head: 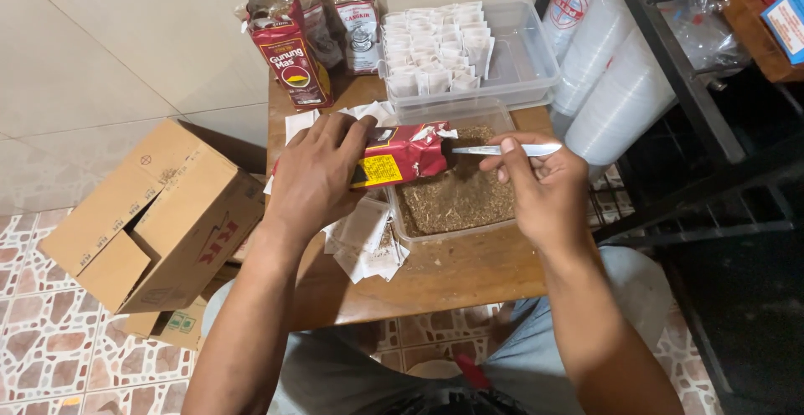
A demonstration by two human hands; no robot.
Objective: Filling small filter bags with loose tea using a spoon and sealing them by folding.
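Left hand (314, 176): grip clamped around a red foil packet (402, 154), fingers wrapped over its top, holding it tilted on its side above the table.
Red foil packet: torn-open mouth pointing right, over the near edge of the clear tub (494, 224); yellow label panel facing the camera.
Right hand (544, 189): grip pinched together on a thin silver tool (502, 149), thumb and forefinger on its right end.
Silver tool: lies level, its tip at the packet's open mouth.
Clear tub: rectangular plastic, on the table, holding loose brown dried leaf (461, 201) spread across its bottom.
Second tub (528, 59): clear plastic, behind the first, with rows of small white paper sachets (435, 51) filling its left part.
Loose sachets (364, 243): flat white papers scattered on the table left of the first tub, under the left hand.
Upright packets (289, 51): one red carton and other opened bags at the table's far edge, by the wall.
Table (435, 277): small, wooden, brown.
Cardboard box (159, 218): open, on the tiled floor left of the table.
Stacked white cups (611, 80): in plastic sleeves, right of the tubs, leaning by a black metal rack (687, 88).
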